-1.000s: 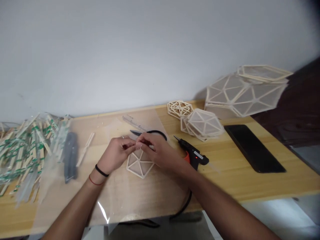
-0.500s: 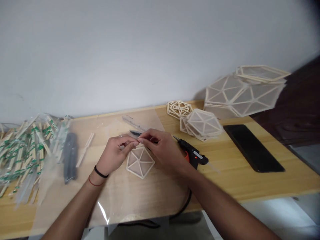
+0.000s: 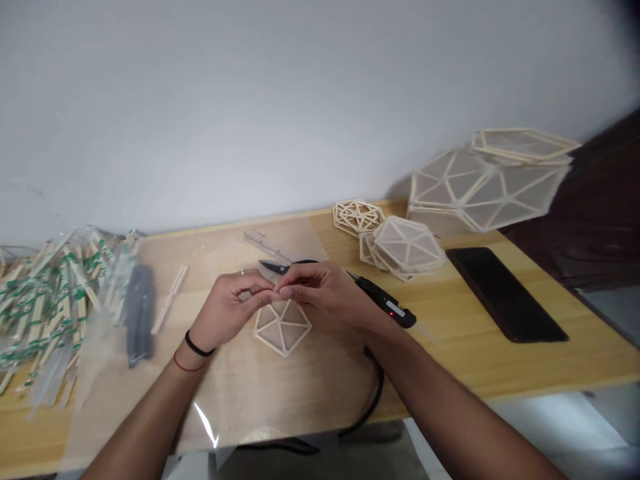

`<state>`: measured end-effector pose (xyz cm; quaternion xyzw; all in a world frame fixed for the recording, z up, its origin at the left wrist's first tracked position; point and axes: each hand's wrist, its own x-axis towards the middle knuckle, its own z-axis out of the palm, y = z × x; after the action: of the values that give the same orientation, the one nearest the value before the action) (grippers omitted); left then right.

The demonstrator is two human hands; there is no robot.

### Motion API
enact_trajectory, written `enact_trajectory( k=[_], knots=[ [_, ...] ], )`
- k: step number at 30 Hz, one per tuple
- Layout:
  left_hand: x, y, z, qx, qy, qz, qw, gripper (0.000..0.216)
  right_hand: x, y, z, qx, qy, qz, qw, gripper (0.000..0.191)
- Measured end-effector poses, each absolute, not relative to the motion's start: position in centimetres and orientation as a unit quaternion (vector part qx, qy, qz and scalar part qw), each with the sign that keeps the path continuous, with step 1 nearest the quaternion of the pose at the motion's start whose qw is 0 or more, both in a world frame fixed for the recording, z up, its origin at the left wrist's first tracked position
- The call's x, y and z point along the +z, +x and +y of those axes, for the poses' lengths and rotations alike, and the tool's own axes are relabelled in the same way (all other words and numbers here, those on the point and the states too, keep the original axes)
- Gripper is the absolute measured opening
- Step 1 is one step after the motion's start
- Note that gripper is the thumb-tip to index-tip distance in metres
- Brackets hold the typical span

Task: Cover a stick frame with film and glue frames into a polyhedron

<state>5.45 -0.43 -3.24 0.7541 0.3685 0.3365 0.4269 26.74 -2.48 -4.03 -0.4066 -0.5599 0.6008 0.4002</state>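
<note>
My left hand (image 3: 234, 303) and my right hand (image 3: 325, 292) meet fingertip to fingertip, thumb and index finger pinched on each. Whatever is between the fingertips is too small or hidden to make out. Just below them is a small pentagonal panel (image 3: 281, 325) of pale wooden strips with spokes and a sheer backing; its top corner is hidden by the fingers. Black-handled scissors (image 3: 280, 267) lie behind the fingertips, partly covered by my right hand. A black glue gun (image 3: 385, 300) with a lit red light rests beside my right wrist.
A clear plastic sheet (image 3: 240, 400) covers the middle of the wooden table. Wrapped chopsticks (image 3: 60, 300) pile up at left, near a dark grey pouch (image 3: 140, 313) and bare sticks (image 3: 170, 300). A ruler (image 3: 267, 247), open frames (image 3: 357, 217), covered panels (image 3: 410, 245), larger panels (image 3: 490, 183) and a black phone (image 3: 506, 293) lie around.
My right fingers have come lower and flatter against my left fingertips, uncovering more of the scissors. The pentagonal panel sits very slightly further right, its top corner now more covered.
</note>
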Motion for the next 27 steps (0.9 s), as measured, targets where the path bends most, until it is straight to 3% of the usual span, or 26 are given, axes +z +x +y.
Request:
enact_trajectory(
  k=[17, 27],
  knots=[
    [-2.97, 5.7, -0.57, 0.335, 0.767, 0.341, 0.428, 0.022, -4.1, 26.35, -2.64, 0.602, -0.355, -0.615, 0.364, 0.015],
    [-2.98, 5.56, -0.77, 0.328, 0.769, 0.325, 0.442, 0.023, -4.49, 26.33, -2.72, 0.674, -0.324, -0.56, 0.357, 0.034]
  ],
)
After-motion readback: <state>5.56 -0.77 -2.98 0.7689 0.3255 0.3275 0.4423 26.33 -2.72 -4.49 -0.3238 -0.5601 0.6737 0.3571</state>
